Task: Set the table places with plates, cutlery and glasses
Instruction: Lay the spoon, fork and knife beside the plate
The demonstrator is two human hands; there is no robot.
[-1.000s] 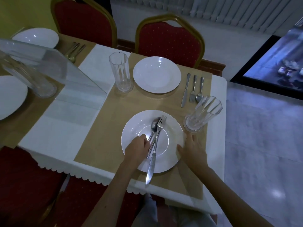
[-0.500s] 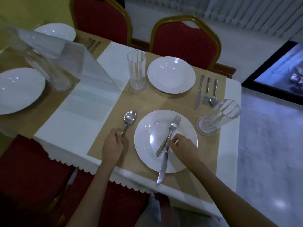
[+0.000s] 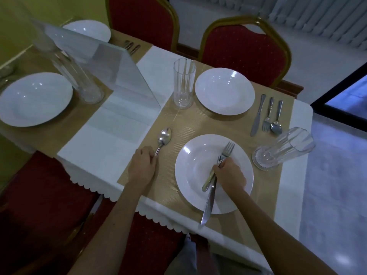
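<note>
My left hand (image 3: 142, 168) grips the spoon (image 3: 164, 138) handle on the desk (image 3: 111, 155), left of the plate (image 3: 198, 161). My right hand (image 3: 230, 176) clutches fork (image 3: 226, 153) and knife (image 3: 208, 205) over the plate, long axes running diagonally toward me.

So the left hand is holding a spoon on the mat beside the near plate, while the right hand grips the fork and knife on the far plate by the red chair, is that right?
Not quite. The head view shows the right hand gripping the fork and knife on the near plate, not the far plate. The left hand does hold the spoon on the mat beside it.
</note>
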